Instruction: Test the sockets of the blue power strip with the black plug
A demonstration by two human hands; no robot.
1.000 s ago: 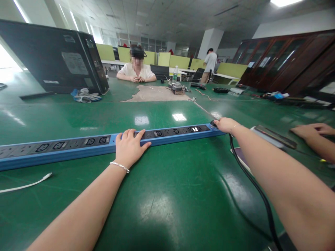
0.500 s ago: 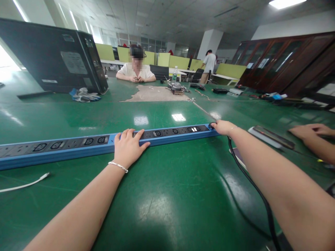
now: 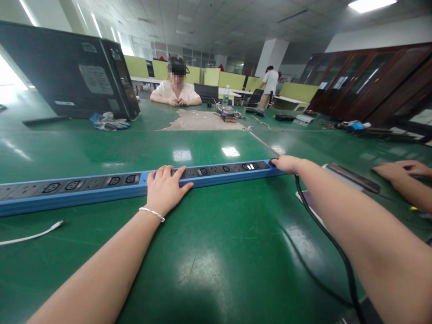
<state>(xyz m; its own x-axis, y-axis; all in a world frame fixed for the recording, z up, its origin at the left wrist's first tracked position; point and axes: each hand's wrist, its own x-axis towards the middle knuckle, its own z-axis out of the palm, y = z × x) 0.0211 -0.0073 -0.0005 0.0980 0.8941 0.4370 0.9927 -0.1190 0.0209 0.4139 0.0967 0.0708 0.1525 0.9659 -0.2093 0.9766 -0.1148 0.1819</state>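
A long blue power strip point(image 3: 219, 179) with black sockets runs across the green table, its left end outside the view. My left hand point(image 3: 164, 186) lies over its middle, fingers on the top and far edge, thumb against the near side, holding it. At the strip's right end, my right hand point(image 3: 285, 164) is closed around the black power cord point(image 3: 315, 225), close to a black fitting. The cord hangs out below that hand and curves toward the lower right. Where it meets the strip is mostly hidden by my fingers.
A black computer case point(image 3: 74, 74) and gloves point(image 3: 110, 121) stand far left. A white cable point(image 3: 40, 235) lies near left. On the right are a flat dark-topped device point(image 3: 354, 177) and another person's hands point(image 3: 401, 168). Someone sits across the table point(image 3: 202, 225).
Almost nothing differs. Both hands keep their places on the strip and cord; the view has shifted very slightly.
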